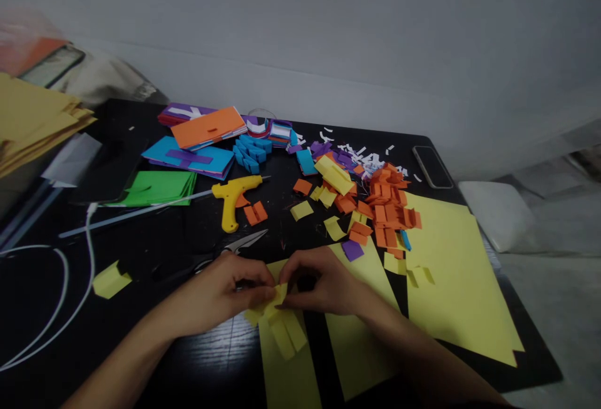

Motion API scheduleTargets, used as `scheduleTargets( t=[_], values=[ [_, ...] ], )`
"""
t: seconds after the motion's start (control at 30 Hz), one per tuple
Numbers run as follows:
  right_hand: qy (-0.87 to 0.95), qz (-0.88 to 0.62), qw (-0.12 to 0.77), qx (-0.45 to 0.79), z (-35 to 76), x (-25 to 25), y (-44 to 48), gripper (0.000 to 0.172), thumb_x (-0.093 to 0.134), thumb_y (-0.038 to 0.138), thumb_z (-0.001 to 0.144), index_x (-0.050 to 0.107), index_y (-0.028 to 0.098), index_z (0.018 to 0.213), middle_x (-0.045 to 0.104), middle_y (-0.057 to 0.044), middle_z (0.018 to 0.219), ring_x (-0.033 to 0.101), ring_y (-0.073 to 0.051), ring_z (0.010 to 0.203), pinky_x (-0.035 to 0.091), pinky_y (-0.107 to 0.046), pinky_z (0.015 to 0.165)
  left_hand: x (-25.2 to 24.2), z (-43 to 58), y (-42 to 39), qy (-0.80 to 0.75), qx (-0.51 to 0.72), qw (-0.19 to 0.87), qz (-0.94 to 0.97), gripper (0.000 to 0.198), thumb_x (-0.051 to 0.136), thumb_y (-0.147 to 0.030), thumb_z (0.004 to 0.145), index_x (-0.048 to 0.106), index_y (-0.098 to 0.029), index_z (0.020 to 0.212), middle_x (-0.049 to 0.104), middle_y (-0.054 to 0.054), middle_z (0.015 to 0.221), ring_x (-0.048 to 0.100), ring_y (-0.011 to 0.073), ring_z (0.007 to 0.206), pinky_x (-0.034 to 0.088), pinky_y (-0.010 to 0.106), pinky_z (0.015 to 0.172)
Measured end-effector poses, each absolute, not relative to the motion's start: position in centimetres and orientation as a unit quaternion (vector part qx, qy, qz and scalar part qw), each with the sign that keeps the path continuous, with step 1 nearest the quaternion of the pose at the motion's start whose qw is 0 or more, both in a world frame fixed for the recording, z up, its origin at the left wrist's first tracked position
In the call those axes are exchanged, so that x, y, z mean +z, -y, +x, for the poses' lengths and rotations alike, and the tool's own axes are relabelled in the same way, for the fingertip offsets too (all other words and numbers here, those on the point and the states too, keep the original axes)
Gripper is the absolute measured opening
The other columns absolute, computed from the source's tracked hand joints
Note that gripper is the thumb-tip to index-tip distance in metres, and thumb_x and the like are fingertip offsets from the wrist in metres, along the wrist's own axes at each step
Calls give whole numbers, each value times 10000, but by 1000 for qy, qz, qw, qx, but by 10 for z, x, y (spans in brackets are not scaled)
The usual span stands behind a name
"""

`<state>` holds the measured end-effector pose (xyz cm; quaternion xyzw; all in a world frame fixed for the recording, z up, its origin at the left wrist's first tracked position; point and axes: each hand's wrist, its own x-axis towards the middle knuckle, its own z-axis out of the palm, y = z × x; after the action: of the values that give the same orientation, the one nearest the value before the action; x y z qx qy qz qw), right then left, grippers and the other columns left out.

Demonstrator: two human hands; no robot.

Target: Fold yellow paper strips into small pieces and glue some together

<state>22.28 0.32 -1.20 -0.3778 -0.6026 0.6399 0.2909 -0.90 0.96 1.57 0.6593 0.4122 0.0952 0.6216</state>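
Observation:
Both hands meet low in the middle of the head view, over a small yellow folded paper piece [280,294]. My left hand [230,290] pinches it from the left, and my right hand [322,280] pinches it from the right. Just below the fingers lie more folded yellow paper pieces [287,334]. They rest on a yellow paper strip [282,374], beside a wider yellow sheet [357,352]. Scissors [246,242] lie behind my left hand, their handles partly hidden by it.
A yellow glue gun [230,199] lies beyond the scissors. Orange folded pieces [387,202] are heaped at right, near large yellow sheets [455,271] and a phone [432,166]. Colored paper packets [209,128] stand behind. A white cable [89,258] loops at left.

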Motion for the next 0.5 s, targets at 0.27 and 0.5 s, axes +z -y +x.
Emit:
scheduleTargets(
  t=[0.27, 0.5],
  values=[
    [601, -377, 288, 643, 224, -14, -2, 232, 896, 280, 700, 723, 175, 814, 738, -3, 781, 688, -122, 676, 539, -201, 608, 11, -8, -7, -418, 112, 627, 648, 139, 665, -273, 873, 755, -176, 832, 672, -26, 680, 532, 96, 591, 397, 185, 552],
    [620, -379, 276, 629, 224, -13, 0, 205, 886, 234, 703, 732, 180, 827, 725, 9, 760, 684, -121, 662, 518, -199, 589, 14, -8, -5, -423, 101, 621, 652, 170, 661, -293, 879, 762, -172, 815, 658, -28, 643, 517, 94, 572, 380, 185, 530]
  ],
)
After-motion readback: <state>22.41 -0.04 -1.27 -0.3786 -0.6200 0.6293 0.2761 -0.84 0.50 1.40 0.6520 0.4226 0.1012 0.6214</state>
